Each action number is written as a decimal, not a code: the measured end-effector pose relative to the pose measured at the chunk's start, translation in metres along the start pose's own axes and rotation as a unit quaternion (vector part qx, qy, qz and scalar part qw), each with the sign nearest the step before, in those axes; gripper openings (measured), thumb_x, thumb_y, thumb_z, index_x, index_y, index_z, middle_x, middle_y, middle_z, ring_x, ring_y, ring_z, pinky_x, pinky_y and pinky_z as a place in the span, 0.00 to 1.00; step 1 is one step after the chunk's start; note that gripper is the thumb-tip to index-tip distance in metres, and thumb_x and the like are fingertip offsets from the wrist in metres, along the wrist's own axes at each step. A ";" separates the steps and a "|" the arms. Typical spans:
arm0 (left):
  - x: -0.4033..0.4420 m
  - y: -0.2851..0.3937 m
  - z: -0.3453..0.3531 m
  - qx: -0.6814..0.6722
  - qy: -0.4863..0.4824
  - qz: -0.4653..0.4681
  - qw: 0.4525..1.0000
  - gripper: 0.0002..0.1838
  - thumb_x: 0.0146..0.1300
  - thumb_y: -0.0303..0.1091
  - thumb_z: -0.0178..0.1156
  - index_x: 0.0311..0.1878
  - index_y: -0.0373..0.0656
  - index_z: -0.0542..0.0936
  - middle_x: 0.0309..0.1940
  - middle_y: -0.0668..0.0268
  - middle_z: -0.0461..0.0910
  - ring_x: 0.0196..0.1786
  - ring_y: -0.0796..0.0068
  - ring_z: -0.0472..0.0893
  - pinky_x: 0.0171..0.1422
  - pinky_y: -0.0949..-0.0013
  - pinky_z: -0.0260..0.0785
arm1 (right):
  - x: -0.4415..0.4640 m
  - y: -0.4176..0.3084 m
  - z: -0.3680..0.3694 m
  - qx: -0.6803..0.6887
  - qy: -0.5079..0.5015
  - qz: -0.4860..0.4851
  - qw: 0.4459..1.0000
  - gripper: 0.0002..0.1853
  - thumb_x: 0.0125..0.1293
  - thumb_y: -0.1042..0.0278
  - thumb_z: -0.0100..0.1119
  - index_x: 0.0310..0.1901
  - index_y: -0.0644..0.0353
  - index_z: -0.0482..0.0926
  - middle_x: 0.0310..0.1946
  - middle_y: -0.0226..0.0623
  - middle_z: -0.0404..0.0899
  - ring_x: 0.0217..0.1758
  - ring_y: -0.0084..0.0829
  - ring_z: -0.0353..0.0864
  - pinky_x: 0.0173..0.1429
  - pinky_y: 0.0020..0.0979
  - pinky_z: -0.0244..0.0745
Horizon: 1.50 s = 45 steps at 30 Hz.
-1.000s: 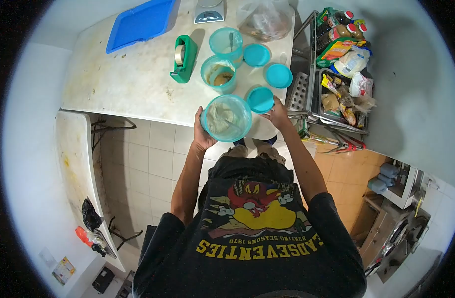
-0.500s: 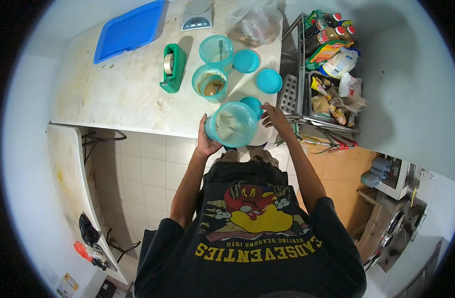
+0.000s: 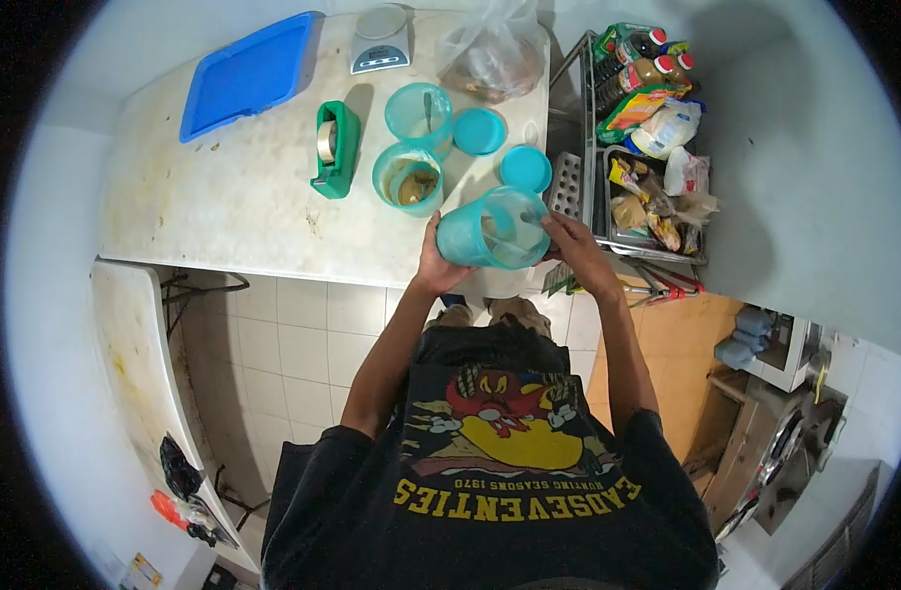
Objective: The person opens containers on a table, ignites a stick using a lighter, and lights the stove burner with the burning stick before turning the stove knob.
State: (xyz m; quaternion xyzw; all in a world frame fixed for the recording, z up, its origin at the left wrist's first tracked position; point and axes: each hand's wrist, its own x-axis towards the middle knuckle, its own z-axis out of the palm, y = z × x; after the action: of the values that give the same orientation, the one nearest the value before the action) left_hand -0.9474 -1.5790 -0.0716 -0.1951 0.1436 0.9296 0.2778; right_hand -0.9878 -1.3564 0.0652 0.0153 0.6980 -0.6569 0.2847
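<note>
held tub (image 3: 473, 231): was tilted at the centre of the frame, mouth toward the right.
left hand (image 3: 439, 261): was clamped on its base end.
right hand (image 3: 575, 246): was at the rim; i could not tell whether it gripped.
spill risk: more tilt or a left-hand slip could have tipped the pale contents (image 3: 497, 236) onto the table (image 3: 224, 206).
hard to see: the amount inside; left fingers were partly hidden.

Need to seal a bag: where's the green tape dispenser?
In the head view, the green tape dispenser sits on the white table, left of centre, between the blue tray and the two standing tubs.
</note>
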 end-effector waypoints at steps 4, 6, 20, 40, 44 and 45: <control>0.010 0.003 0.007 -0.017 -0.006 -0.007 1.000 0.37 0.67 0.66 0.38 0.69 0.50 0.62 0.68 0.62 0.63 0.68 0.62 0.64 0.70 0.52 0.56 | 0.003 -0.014 -0.010 -0.095 0.009 -0.014 0.995 0.24 0.74 0.55 0.47 0.57 0.69 0.74 0.39 0.36 0.79 0.38 0.22 0.76 0.43 0.27 0.74; 0.015 0.005 0.008 0.007 0.071 0.021 0.997 0.35 0.68 0.64 0.39 0.68 0.48 0.62 0.68 0.63 0.63 0.68 0.63 0.65 0.70 0.53 0.56 | 0.010 -0.015 -0.016 -0.108 0.029 -0.047 0.993 0.22 0.74 0.56 0.46 0.55 0.69 0.74 0.38 0.35 0.79 0.37 0.20 0.75 0.43 0.26 0.73; -0.039 0.043 -0.005 0.009 0.313 0.274 0.909 0.31 0.71 0.55 0.44 0.71 0.50 0.57 0.69 0.58 0.58 0.60 0.57 0.74 0.61 0.58 0.67 | 0.099 -0.001 -0.012 -0.246 0.028 -0.160 0.956 0.22 0.75 0.60 0.43 0.61 0.68 0.70 0.33 0.52 0.80 0.26 0.34 0.83 0.35 0.33 0.77; -0.059 0.115 0.032 0.378 0.207 0.235 0.871 0.34 0.72 0.49 0.46 0.75 0.49 0.49 0.59 0.52 0.71 0.41 0.64 0.84 0.46 0.64 0.79 | 0.134 0.010 0.021 -0.198 0.085 -0.046 0.975 0.24 0.73 0.56 0.48 0.62 0.66 0.70 0.34 0.45 0.82 0.26 0.29 0.80 0.35 0.32 0.76; -0.063 0.117 0.030 0.406 0.202 0.237 0.859 0.34 0.72 0.49 0.46 0.75 0.48 0.49 0.62 0.53 0.69 0.43 0.63 0.84 0.48 0.64 0.79 | 0.128 0.009 0.021 -0.163 0.089 0.016 0.982 0.25 0.73 0.55 0.49 0.63 0.64 0.69 0.43 0.47 0.81 0.27 0.28 0.79 0.35 0.31 0.76; -0.063 0.118 0.031 0.410 0.201 0.242 0.856 0.34 0.72 0.49 0.46 0.75 0.48 0.49 0.62 0.52 0.69 0.43 0.63 0.84 0.47 0.64 0.79 | 0.126 0.010 0.022 -0.160 0.106 -0.010 0.981 0.24 0.72 0.56 0.50 0.62 0.63 0.70 0.43 0.47 0.81 0.28 0.28 0.79 0.35 0.31 0.76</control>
State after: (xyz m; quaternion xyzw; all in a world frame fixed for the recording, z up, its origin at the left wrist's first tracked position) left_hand -0.9751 -1.6911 0.0021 -0.2050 0.6074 0.7649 0.0636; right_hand -1.0811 -1.4203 0.0035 0.0321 0.8205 -0.5342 0.2007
